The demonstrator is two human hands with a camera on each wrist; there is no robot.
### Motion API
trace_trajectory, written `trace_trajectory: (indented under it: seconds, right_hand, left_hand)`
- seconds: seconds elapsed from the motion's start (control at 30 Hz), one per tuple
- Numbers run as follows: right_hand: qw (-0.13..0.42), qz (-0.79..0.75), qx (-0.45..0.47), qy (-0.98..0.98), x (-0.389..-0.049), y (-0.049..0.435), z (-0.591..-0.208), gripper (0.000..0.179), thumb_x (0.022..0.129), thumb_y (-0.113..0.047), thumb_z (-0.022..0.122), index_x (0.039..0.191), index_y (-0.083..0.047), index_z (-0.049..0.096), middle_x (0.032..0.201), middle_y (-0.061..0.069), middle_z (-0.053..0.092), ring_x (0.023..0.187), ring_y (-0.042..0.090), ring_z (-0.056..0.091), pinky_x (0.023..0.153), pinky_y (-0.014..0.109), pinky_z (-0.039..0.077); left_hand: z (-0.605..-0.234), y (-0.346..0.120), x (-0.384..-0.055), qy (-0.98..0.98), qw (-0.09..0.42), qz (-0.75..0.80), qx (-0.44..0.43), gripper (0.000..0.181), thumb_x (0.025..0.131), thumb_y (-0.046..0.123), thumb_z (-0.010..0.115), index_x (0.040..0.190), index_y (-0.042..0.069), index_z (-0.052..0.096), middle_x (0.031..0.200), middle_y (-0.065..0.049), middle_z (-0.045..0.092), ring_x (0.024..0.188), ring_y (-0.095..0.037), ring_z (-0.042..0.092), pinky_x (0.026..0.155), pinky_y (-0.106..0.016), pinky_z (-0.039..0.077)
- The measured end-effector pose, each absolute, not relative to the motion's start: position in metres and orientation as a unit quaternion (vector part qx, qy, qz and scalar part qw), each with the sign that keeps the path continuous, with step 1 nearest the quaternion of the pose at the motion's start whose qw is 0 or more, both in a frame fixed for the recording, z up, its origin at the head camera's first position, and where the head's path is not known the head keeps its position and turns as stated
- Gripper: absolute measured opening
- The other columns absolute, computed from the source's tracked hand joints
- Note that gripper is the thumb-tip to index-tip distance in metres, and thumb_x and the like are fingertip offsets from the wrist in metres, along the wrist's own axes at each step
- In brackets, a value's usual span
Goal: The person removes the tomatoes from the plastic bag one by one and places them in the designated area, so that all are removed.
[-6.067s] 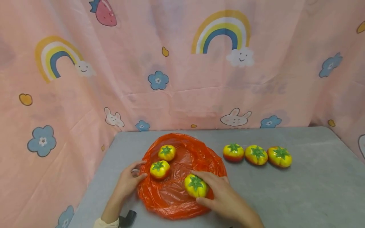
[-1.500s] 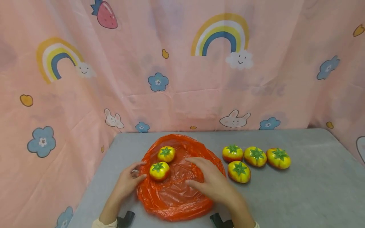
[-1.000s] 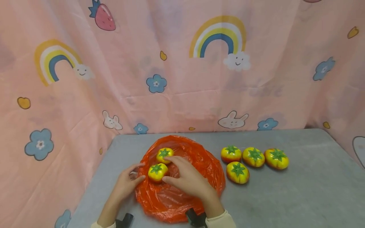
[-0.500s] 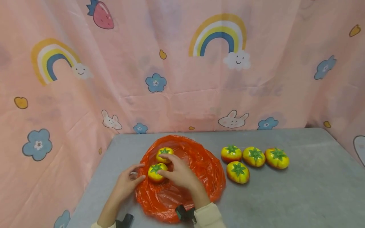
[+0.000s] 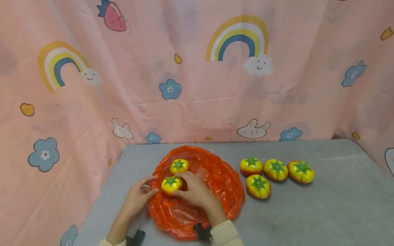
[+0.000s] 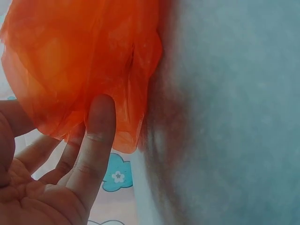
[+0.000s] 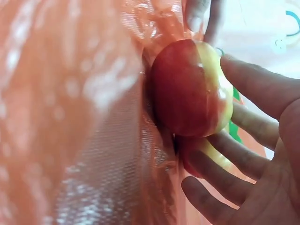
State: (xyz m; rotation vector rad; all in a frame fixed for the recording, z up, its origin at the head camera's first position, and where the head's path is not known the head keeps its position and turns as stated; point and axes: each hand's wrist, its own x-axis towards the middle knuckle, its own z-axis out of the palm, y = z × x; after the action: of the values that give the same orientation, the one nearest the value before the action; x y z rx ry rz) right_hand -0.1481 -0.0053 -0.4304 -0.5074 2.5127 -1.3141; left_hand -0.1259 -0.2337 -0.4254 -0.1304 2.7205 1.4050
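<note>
A red plastic bag [image 5: 215, 177] lies spread on the table, with two yellow-and-red artificial tomatoes with green star-shaped tops inside its rim. My right hand [image 5: 198, 191] reaches over the bag and holds the front tomato [image 5: 169, 185], thumb and fingers around its right side. In the right wrist view the thumb lies against the tomato [image 7: 187, 89] and the fingers curve behind it. Just behind it is the other tomato [image 5: 179, 166], partly covered by my fingers. My left hand [image 5: 136, 195] holds the bag's left edge with curved fingers; the left wrist view shows fingertips on the bag [image 6: 84, 56].
Several more artificial tomatoes stand right of the bag: three in a back row, including the middle tomato [image 5: 275, 169], and a nearer tomato [image 5: 258, 186]. Dark wrist mounts [image 5: 201, 231] sit by both sleeves. A pink patterned curtain [image 5: 197, 112] hangs behind the grey table [image 5: 307, 212].
Earlier my right hand held a third tomato over the bag; that tomato now stands on the table to the right. My right hand has since moved left onto the front tomato. My left hand stays.
</note>
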Motion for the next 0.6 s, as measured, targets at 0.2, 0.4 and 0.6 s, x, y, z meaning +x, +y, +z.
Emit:
trace_trajectory:
  seconds: [0.2, 0.4, 0.6]
  right_hand:
    - [0.132, -0.454, -0.183, 0.862, -0.1455, -0.0053, -0.4322, 0.049, 0.084, -0.040, 0.079, 0.124, -0.023, 0.057, 0.131, -0.004, 0.057, 0.124, 0.019, 0.053, 0.109, 0.051, 0.044]
    - [0.135, -0.458, -0.194, 0.857, -0.1443, -0.0078, -0.4326, 0.052, 0.081, -0.041, 0.081, 0.124, -0.024, 0.056, 0.126, -0.006, 0.060, 0.115, 0.016, 0.058, 0.105, 0.048, 0.048]
    - [0.135, -0.433, -0.213, 0.865, -0.1458, -0.0084, -0.4335, 0.063, 0.081, -0.040, 0.081, 0.138, -0.028, 0.055, 0.139, -0.003, 0.053, 0.123, 0.018, 0.055, 0.106, 0.051, 0.046]
  left_hand:
    - [-0.4261, -0.2336, -0.1262, 0.887, 0.039, 0.458, -0.040, 0.041, 0.089, 0.008, 0.073, 0.128, 0.011, 0.064, 0.112, -0.014, 0.065, 0.080, -0.016, 0.067, 0.065, -0.024, 0.052]
    - [-0.4269, -0.2344, -0.1265, 0.885, 0.041, 0.462, -0.036, 0.041, 0.088, 0.005, 0.073, 0.128, 0.010, 0.064, 0.113, -0.015, 0.065, 0.079, -0.016, 0.066, 0.064, -0.024, 0.052]
    - [-0.4269, -0.2350, -0.1269, 0.884, 0.041, 0.465, -0.035, 0.042, 0.088, 0.004, 0.073, 0.128, 0.011, 0.064, 0.114, -0.015, 0.065, 0.078, -0.017, 0.065, 0.064, -0.024, 0.053]
